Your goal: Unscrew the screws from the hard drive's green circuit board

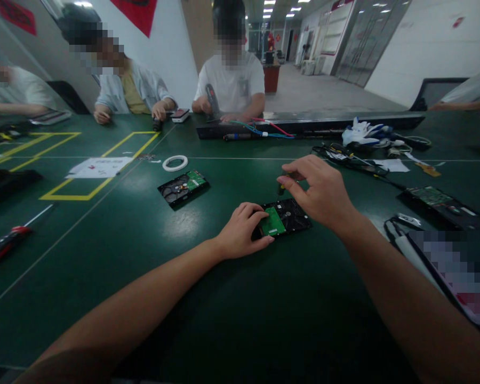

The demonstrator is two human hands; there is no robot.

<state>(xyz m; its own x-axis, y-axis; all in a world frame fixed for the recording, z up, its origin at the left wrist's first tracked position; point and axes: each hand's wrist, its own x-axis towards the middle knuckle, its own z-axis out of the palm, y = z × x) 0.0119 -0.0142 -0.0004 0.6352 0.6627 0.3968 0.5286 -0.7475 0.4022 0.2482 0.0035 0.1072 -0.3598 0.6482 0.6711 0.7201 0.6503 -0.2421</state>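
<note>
A hard drive (291, 215) lies on the green table with its green circuit board facing up. My left hand (246, 230) grips the drive's left end, fingers on the board side and thumb along the near edge. Above the drive's far edge, my right hand (318, 189) is closed in a pinch around a small screwdriver (280, 188). The screwdriver points down at the drive; most of its handle is hidden by the fingers, and I cannot tell whether its tip touches a screw. A second hard drive (184, 188) rests board-up to the left.
A white tape ring (175, 163) and a paper sheet (99, 167) lie at left, beyond a red-black screwdriver (14, 240). At right are another drive (442, 205), cables, gloves (362, 133) and a blurred-out device (456, 272). Co-workers sit across, behind a long black bar (316, 128).
</note>
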